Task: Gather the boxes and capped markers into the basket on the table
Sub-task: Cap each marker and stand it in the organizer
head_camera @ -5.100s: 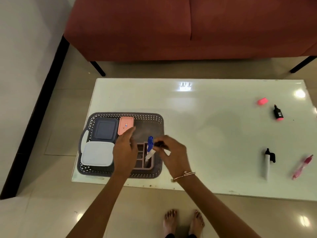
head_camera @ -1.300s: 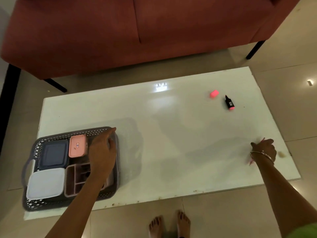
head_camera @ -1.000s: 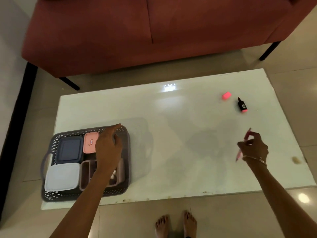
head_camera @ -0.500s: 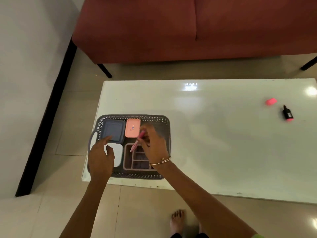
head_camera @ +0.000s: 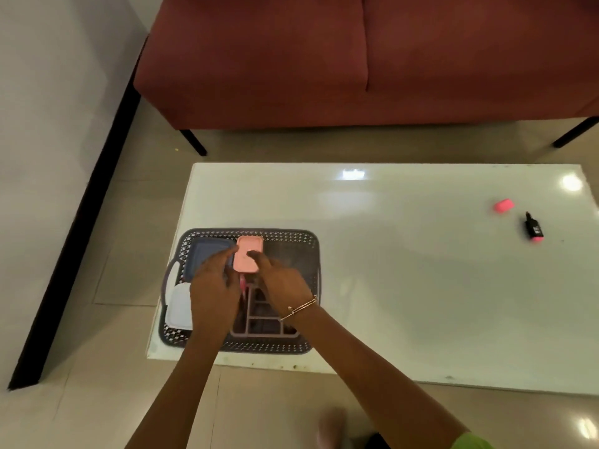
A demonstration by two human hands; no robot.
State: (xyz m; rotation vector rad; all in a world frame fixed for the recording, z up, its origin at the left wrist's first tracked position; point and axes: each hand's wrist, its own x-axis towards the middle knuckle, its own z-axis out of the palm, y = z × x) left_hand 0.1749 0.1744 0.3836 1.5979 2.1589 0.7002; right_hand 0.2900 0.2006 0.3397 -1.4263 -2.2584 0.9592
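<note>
Both hands now meet over the grey basket [head_camera: 301,236] at the near left corner of the tabletop [head_camera: 405,286]. A second ago the right hand [head_camera: 282,283] was out at the far right of the tabletop lifting a pink marker [head_camera: 242,286]; it has since carried it across, and the marker now shows only as a thin pink sliver between the hands, at the top edge of the divided organiser [head_camera: 265,322]. The right hand is curled, and I cannot tell whether its fingers have let go. The left hand [head_camera: 214,293] hovers loosely curled beside it, gripping nothing that I can see. The pink box [head_camera: 249,258], the dark blue box [head_camera: 207,254] and the white box [head_camera: 178,306] already lie in the basket. Still out on the far right are an uncapped black-and-pink marker [head_camera: 533,230] and, just beside it, its pink cap [head_camera: 504,205]; capping that one looks like the job left.
</note>
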